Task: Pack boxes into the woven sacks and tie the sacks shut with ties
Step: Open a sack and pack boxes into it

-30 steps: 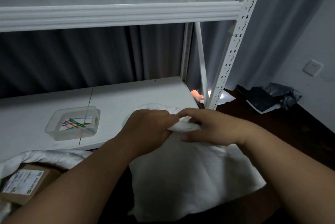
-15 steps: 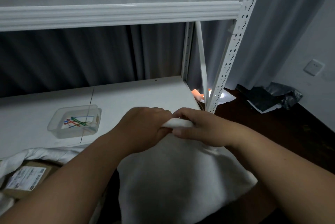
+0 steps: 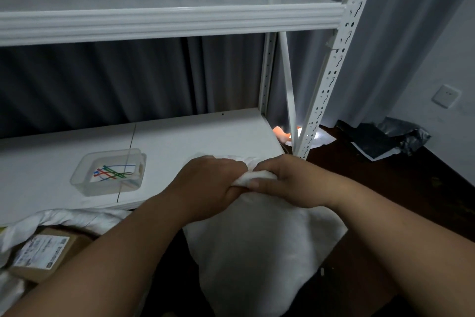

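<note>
Both hands are on the neck of the white woven sack (image 3: 257, 244), which hangs in front of the lower shelf (image 3: 195, 136), and the risk sits right there: no tie is on it yet. The ties (image 3: 113, 174) lie in the clear tray (image 3: 84, 183) on that shelf, off to the left, so one hand must let go to fetch one, and the bunched mouth could spring open again. The left hand (image 3: 208, 185) is curled tight round the gathered fabric. The right hand (image 3: 288, 180) is wrapped over the twisted end beside it, thumb underneath, the two hands touching. What is inside the sack I cannot tell. A labelled box (image 3: 43, 252) waits in another sack (image 3: 64, 216) at lower left.
</note>
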